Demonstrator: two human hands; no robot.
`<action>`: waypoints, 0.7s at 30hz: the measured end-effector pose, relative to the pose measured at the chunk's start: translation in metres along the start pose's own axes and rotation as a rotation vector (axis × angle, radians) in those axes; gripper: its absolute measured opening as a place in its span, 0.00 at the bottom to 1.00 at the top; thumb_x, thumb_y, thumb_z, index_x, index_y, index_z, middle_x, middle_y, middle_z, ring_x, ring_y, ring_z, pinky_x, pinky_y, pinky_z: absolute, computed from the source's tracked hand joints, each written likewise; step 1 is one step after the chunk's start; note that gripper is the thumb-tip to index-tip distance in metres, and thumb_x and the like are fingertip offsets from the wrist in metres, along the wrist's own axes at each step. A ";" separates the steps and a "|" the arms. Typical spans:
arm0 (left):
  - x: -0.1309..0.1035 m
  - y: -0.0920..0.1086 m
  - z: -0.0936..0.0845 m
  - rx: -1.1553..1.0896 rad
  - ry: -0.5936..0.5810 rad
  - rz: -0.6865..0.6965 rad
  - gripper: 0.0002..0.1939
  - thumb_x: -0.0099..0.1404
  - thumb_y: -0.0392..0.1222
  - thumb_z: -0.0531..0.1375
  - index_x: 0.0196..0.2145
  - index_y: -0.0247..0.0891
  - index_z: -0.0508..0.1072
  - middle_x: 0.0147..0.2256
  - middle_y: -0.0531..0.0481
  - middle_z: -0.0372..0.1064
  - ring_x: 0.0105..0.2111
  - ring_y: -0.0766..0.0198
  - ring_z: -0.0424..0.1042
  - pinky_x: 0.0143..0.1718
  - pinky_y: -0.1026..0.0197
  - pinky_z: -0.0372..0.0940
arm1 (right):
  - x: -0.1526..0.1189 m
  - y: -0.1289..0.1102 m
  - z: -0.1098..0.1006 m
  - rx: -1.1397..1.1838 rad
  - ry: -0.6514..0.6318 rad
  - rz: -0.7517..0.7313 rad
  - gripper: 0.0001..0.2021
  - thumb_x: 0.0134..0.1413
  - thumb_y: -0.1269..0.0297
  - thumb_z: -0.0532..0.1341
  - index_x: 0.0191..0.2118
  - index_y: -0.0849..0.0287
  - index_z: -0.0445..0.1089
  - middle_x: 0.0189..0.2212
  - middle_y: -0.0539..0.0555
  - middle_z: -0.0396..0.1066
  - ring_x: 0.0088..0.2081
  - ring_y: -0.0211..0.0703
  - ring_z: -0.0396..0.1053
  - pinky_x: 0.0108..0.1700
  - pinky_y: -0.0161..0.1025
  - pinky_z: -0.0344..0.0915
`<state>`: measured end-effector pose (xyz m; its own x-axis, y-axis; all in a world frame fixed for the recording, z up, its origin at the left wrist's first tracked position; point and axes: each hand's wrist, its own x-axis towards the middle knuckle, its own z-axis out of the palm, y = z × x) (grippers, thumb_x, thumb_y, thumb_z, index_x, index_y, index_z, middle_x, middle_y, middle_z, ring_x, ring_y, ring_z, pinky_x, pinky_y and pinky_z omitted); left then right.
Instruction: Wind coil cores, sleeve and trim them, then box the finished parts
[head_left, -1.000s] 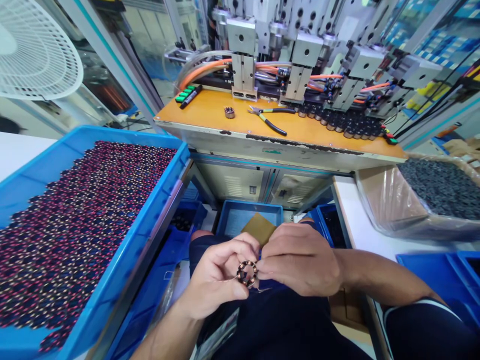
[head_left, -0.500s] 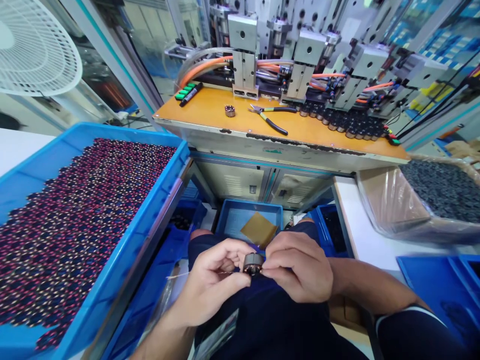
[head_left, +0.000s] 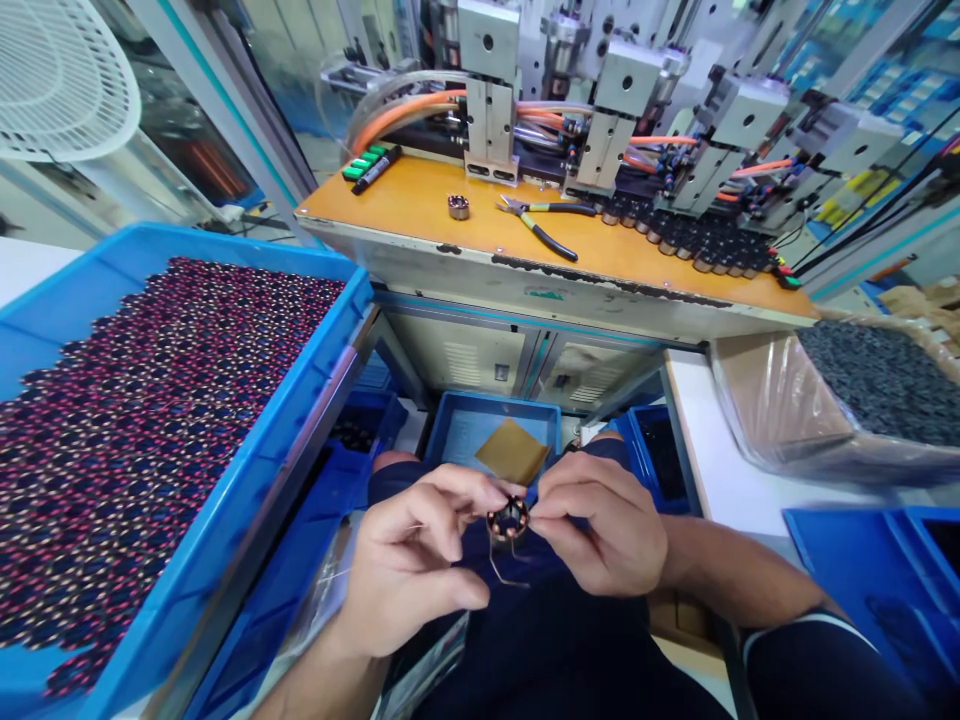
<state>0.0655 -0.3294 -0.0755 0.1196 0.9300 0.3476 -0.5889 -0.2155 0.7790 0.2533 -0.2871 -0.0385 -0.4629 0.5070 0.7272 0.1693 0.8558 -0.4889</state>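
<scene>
A small round wound coil part [head_left: 508,519] is held over my lap, its open face with copper windings turned toward me and thin wire ends hanging below it. My left hand [head_left: 424,560] touches its upper left side with the fingers, while the thumb stands apart below. A thin wire runs by this hand. My right hand [head_left: 600,525] pinches at the right edge of the part with thumb and forefinger. A similar part [head_left: 458,207] sits on the orange bench, left of the pliers [head_left: 540,222].
A blue crate [head_left: 360,290] of coil parts fills the left. Markers [head_left: 371,168] and rows of parts [head_left: 697,240] lie on the bench [head_left: 420,215] below the machine [head_left: 491,110]. A plastic-lined box [head_left: 780,400] stands right. A blue tray [head_left: 450,430] is beyond my knees.
The part has been tilted so its open face shows, and wire ends now hang below it. My left thumb has moved off it. The view has shifted slightly.
</scene>
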 end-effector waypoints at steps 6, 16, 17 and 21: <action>0.005 -0.002 -0.002 -0.059 -0.066 -0.300 0.23 0.60 0.56 0.67 0.45 0.37 0.76 0.40 0.44 0.75 0.43 0.58 0.76 0.45 0.60 0.70 | -0.007 0.006 0.003 0.007 0.029 -0.163 0.05 0.64 0.72 0.57 0.37 0.65 0.69 0.29 0.55 0.70 0.30 0.37 0.69 0.33 0.36 0.70; 0.006 0.004 0.008 0.052 -0.034 -0.294 0.12 0.65 0.33 0.64 0.44 0.46 0.75 0.35 0.55 0.74 0.30 0.71 0.76 0.33 0.68 0.70 | -0.004 0.006 0.001 -0.169 0.029 -0.105 0.05 0.64 0.71 0.57 0.35 0.62 0.69 0.28 0.53 0.71 0.30 0.36 0.69 0.33 0.35 0.68; 0.006 0.003 0.009 0.032 -0.025 -0.253 0.13 0.63 0.31 0.66 0.43 0.46 0.75 0.39 0.54 0.75 0.31 0.70 0.77 0.35 0.67 0.71 | -0.004 0.005 0.001 -0.177 0.033 -0.074 0.06 0.64 0.71 0.57 0.35 0.61 0.69 0.28 0.52 0.71 0.31 0.36 0.69 0.34 0.34 0.68; 0.007 -0.001 0.011 -0.138 -0.015 -0.097 0.13 0.54 0.32 0.72 0.32 0.39 0.72 0.44 0.51 0.77 0.43 0.63 0.78 0.47 0.61 0.70 | 0.002 0.000 -0.002 -0.174 0.038 -0.053 0.07 0.64 0.72 0.56 0.33 0.62 0.68 0.27 0.52 0.70 0.30 0.34 0.69 0.35 0.33 0.68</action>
<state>0.0758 -0.3266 -0.0677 0.1925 0.9398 0.2824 -0.6777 -0.0808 0.7309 0.2544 -0.2859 -0.0355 -0.4421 0.4615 0.7691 0.2955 0.8845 -0.3609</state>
